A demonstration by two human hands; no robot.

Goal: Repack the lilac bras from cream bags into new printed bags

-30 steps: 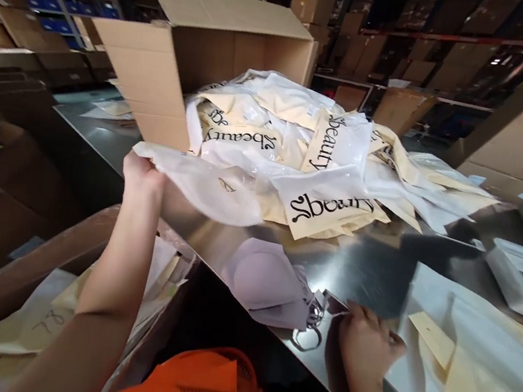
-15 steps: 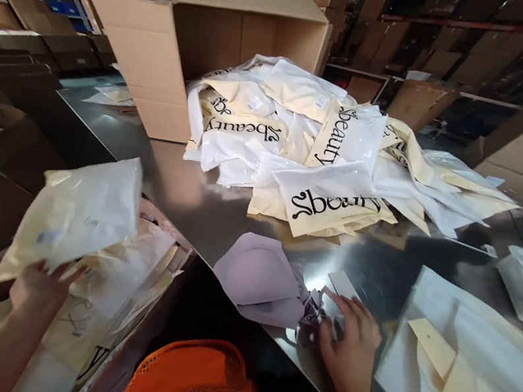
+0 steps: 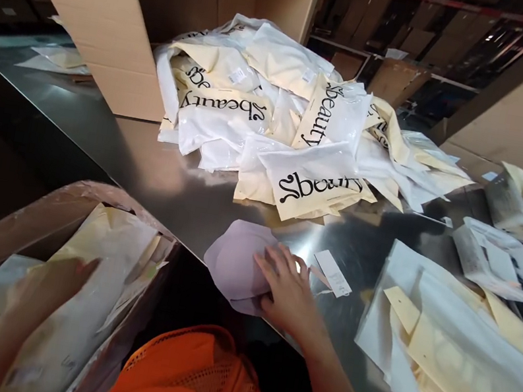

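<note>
While the right hand lies palm down over the lilac garment, its forearm slants in from the lower right, with the wrist nearly straight. Fingers are spread and slightly bent, tips on the rounded cup; the thumb stands apart from them, near the garment's lower edge. Right grip is open: fingers rest across the fabric and are not closed round it. Garment lies at the near edge of the table, cup upward, its right-hand part hidden under the hand. Just beyond the knuckles, a white tag lies slanted on the metal surface, with a strip of ribbon or cord near its lower end. Left hand is well apart from the right, above the lined bin beside the table. Its forearm rises from the bottom left, fingers directed toward the right and seemingly curled; motion blur hides the fingertips. Cannot tell whether the left grip is open or closed, nor whether it touches the packets beneath it. Farther back on the table, a heap of printed bags spills from an open carton. To the right of the right forearm, flat white and cream bags lie layered, apart from the garment.
</note>
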